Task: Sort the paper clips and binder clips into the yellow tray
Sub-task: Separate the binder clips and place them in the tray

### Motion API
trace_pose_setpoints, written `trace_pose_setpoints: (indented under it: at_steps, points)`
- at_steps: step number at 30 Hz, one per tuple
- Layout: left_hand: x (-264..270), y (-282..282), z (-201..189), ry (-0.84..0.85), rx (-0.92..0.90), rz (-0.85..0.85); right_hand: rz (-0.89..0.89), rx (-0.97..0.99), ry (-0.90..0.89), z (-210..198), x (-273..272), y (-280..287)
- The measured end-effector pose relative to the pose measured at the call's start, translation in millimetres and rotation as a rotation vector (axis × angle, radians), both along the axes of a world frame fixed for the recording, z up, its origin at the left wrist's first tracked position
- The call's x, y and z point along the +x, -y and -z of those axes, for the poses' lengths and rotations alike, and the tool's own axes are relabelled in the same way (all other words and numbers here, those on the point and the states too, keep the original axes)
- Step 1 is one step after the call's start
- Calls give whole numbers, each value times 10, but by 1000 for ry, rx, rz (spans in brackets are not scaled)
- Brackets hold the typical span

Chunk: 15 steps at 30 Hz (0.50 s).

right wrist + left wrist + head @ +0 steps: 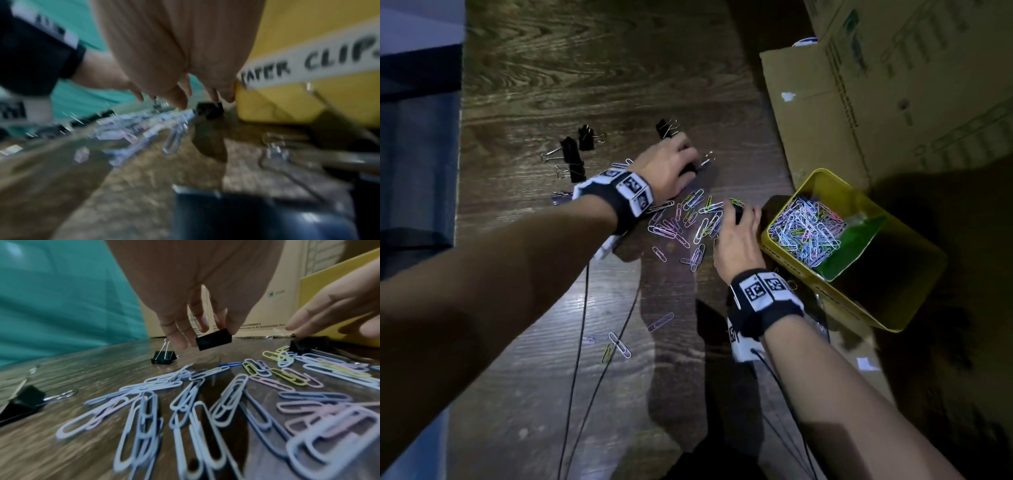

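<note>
The yellow tray (873,310) stands at the right; one compartment holds a heap of coloured paper clips (808,233). More paper clips (688,219) (205,402) lie scattered on the wooden table between my hands. My left hand (693,168) (205,337) pinches a black binder clip (213,341) just above the table. My right hand (739,212) (203,99) reaches over another black binder clip (304,344) (209,108) beside the tray's corner, fingers extended and at its top. The right wrist view is blurred.
Several black binder clips (573,159) (666,128) lie at the far left of the pile. A few paper clips (619,344) sit nearer me. A large cardboard box (893,85) stands behind the tray. Black cables (582,342) run across the table.
</note>
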<state>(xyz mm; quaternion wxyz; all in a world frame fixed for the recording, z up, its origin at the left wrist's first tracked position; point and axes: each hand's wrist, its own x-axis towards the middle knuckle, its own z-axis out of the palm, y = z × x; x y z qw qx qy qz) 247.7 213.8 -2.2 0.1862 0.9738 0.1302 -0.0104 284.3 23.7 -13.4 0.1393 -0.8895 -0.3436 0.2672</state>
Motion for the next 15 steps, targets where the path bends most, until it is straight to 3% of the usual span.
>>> trace_pose_setpoints:
  at_steps: [3, 8, 12, 15]
  points:
    - [140, 29, -6, -1, 28, 53, 56, 70, 104, 119, -2, 11]
    - [152, 310, 21, 67, -33, 346, 137, 178, 131, 160, -15, 62]
    - [149, 448, 168, -25, -32, 446, 135, 310, 189, 63, -102, 159]
    - [88, 544, 245, -256, 69, 530, 115, 381, 200, -40, -221, 327]
